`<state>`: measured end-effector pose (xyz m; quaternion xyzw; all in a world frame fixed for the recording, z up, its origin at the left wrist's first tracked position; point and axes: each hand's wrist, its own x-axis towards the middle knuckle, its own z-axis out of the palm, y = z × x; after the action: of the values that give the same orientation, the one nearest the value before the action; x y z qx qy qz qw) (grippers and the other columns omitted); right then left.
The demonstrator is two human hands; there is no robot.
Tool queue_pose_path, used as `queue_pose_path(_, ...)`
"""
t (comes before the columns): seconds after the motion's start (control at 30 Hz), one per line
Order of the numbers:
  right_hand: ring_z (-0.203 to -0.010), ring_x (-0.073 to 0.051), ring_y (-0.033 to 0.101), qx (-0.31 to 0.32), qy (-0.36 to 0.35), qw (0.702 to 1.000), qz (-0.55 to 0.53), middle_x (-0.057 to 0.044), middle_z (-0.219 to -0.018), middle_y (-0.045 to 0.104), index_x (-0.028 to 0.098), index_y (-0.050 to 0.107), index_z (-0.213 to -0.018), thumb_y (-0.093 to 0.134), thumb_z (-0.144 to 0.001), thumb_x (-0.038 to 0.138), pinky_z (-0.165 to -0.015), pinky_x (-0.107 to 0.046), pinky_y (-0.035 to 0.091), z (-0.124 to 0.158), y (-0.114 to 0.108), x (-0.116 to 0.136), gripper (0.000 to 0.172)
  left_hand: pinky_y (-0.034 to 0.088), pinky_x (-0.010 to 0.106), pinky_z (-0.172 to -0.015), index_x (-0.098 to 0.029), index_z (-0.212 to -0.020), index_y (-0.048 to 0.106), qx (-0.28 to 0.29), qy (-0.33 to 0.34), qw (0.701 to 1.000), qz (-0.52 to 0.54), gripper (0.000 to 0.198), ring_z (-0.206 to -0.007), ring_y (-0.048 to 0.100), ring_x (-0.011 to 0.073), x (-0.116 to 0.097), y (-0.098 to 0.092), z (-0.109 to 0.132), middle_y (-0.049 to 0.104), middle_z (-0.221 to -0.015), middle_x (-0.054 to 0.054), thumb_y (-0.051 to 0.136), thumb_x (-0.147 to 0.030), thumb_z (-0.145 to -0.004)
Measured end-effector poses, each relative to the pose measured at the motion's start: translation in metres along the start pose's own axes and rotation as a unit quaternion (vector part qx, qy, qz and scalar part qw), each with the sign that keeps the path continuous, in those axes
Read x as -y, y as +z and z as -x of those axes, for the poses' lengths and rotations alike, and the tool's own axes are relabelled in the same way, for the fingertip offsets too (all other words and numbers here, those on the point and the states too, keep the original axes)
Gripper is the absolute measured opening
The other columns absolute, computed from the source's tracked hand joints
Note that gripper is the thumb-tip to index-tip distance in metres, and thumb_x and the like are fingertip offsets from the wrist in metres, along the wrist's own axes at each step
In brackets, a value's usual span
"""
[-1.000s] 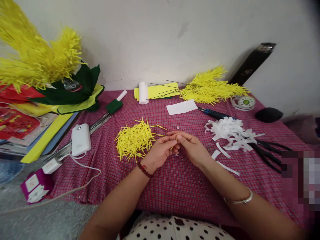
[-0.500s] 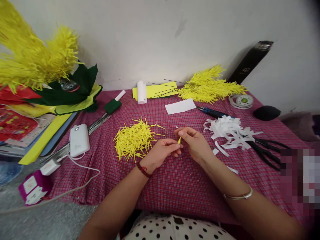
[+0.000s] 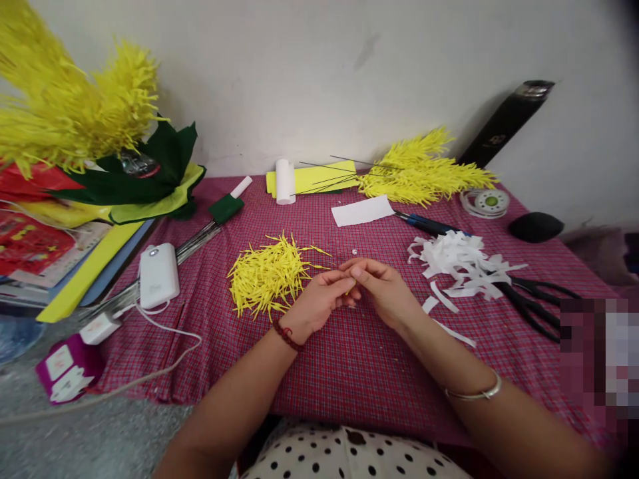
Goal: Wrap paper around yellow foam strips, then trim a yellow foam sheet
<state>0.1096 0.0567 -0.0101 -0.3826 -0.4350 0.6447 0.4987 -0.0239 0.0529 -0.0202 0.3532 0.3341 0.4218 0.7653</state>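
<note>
My left hand (image 3: 323, 297) and my right hand (image 3: 387, 291) meet above the middle of the tablecloth, thumbs and fingertips pinched together. Between them is a small twisted yellow paper strip (image 3: 354, 282), mostly hidden by the fingers. Just left of my left hand lies a loose pile of twisted yellow paper strips (image 3: 268, 276), with a couple of strips sticking out toward my fingers. A small white bit (image 3: 355, 251) sits on the cloth just beyond my fingertips.
To the right are cut white strips (image 3: 449, 263) over black scissors (image 3: 536, 309). Behind lie a white paper piece (image 3: 362, 211), blue-handled pliers (image 3: 424, 223) and yellow plumes (image 3: 424, 173) on wires. A white power bank (image 3: 158, 276) with a cable and metal wires (image 3: 200, 241) lie left.
My hands have drawn closer together, their fingertips now touching. The yellow strip, plainly visible before, is now mostly covered by my fingers. The view has shifted slightly.
</note>
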Motion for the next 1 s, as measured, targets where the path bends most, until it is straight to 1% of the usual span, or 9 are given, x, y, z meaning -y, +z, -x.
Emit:
queue_pose_path(0.2, -0.056, -0.010, 0.052, -0.013, 0.000, 1.000, -0.007, 0.000, -0.077, 0.064, 0.021, 0.068, -0.066, 0.077, -0.065, 0.041, -0.049, -0.025, 0.045, -0.002, -0.002, -0.003, 0.022, 0.039, 0.023, -0.057, -0.013, -0.068, 0.064, -0.008, 0.015, 1.000, -0.017, 0.021, -0.057, 0.053, 0.0069, 0.000, 0.000, 0.000, 0.062, -0.066, 0.000, 0.076, -0.030, -0.066)
queue_pose_path(0.37, -0.076, -0.013, 0.057, -0.050, -0.037, 0.998, -0.010, 0.000, -0.081, 0.065, 0.022, 0.066, -0.062, 0.078, -0.066, 0.037, -0.070, -0.027, 0.046, -0.007, -0.010, 0.000, 0.019, 0.041, 0.024, -0.059, -0.013, -0.068, 0.064, -0.022, -0.008, 0.998, -0.051, 0.022, -0.055, 0.053, 0.0069, 0.000, 0.001, 0.000, 0.061, -0.062, -0.001, 0.076, -0.030, -0.065)
queue_pose_path(0.5, -0.078, -0.013, 0.057, -0.064, -0.052, 0.997, -0.010, 0.001, -0.081, 0.065, 0.023, 0.064, -0.064, 0.076, -0.069, 0.038, -0.076, -0.028, 0.045, -0.008, -0.013, 0.001, 0.020, 0.041, 0.023, -0.059, -0.013, -0.065, 0.063, -0.022, -0.007, 0.998, -0.058, 0.021, -0.054, 0.052, 0.0065, 0.000, 0.002, 0.000, 0.060, -0.060, -0.001, 0.076, -0.030, -0.066)
queue_pose_path(0.57, -0.079, -0.014, 0.058, -0.041, -0.046, 0.998, 0.001, 0.000, -0.083, 0.066, 0.023, 0.067, -0.072, 0.071, -0.073, 0.043, -0.076, -0.030, 0.046, -0.006, -0.010, 0.001, 0.020, 0.041, 0.023, -0.058, -0.013, -0.066, 0.064, -0.024, -0.005, 0.999, -0.028, 0.022, -0.054, 0.052, 0.0066, -0.001, 0.001, 0.001, 0.060, -0.061, -0.001, 0.077, -0.030, -0.065)
queue_pose_path(0.67, -0.071, -0.016, 0.059, 0.044, -0.031, 0.997, 0.051, -0.002, -0.078, 0.065, 0.024, 0.068, -0.088, 0.061, -0.081, 0.049, -0.068, -0.031, 0.049, -0.002, -0.006, 0.001, 0.028, 0.042, 0.023, -0.057, -0.014, -0.073, 0.066, -0.028, 0.005, 0.999, 0.021, 0.024, -0.055, 0.051, 0.0064, -0.001, 0.000, 0.000, 0.058, -0.062, -0.002, 0.078, -0.032, -0.064)
queue_pose_path(0.73, -0.066, -0.015, 0.058, 0.077, -0.041, 0.990, 0.109, -0.001, -0.072, 0.063, 0.024, 0.067, -0.089, 0.057, -0.083, 0.051, -0.065, -0.031, 0.050, -0.001, -0.004, 0.000, 0.030, 0.041, 0.022, -0.057, -0.016, -0.081, 0.067, -0.034, 0.010, 0.999, 0.021, 0.028, -0.055, 0.050, 0.0062, -0.001, 0.000, -0.001, 0.057, -0.061, -0.003, 0.078, -0.035, -0.064)
queue_pose_path(0.8, -0.067, -0.016, 0.059, 0.055, -0.071, 0.980, 0.175, -0.001, -0.070, 0.062, 0.023, 0.065, -0.084, 0.053, -0.085, 0.050, -0.065, -0.031, 0.050, -0.001, -0.004, 0.000, 0.029, 0.041, 0.023, -0.057, -0.016, -0.082, 0.066, -0.043, 0.015, 0.999, -0.022, 0.031, -0.054, 0.049, 0.0065, -0.001, 0.000, -0.001, 0.056, -0.062, -0.003, 0.076, -0.040, -0.065)
queue_pose_path(0.9, -0.067, -0.015, 0.057, 0.007, -0.100, 0.964, 0.246, 0.000, -0.069, 0.060, 0.022, 0.060, -0.077, 0.049, -0.087, 0.044, -0.064, -0.029, 0.047, -0.005, -0.009, 0.000, 0.027, 0.038, 0.024, -0.054, -0.015, -0.063, 0.058, -0.056, 0.028, 0.994, -0.094, 0.034, -0.051, 0.046, 0.0070, -0.003, 0.001, 0.000, 0.052, -0.057, -0.003, 0.071, -0.046, -0.068)
queue_pose_path(1.0, -0.057, -0.012, 0.049, 0.010, -0.104, 0.949, 0.299, 0.003, -0.060, 0.053, 0.020, 0.054, -0.066, 0.053, -0.083, 0.034, -0.054, -0.025, 0.039, -0.006, -0.014, 0.000, 0.021, 0.027, 0.024, -0.050, -0.017, -0.050, 0.043, -0.088, 0.086, 0.965, -0.232, 0.046, -0.048, 0.035, 0.0065, -0.007, 0.000, 0.002, 0.039, -0.049, -0.006, 0.068, -0.048, -0.072)
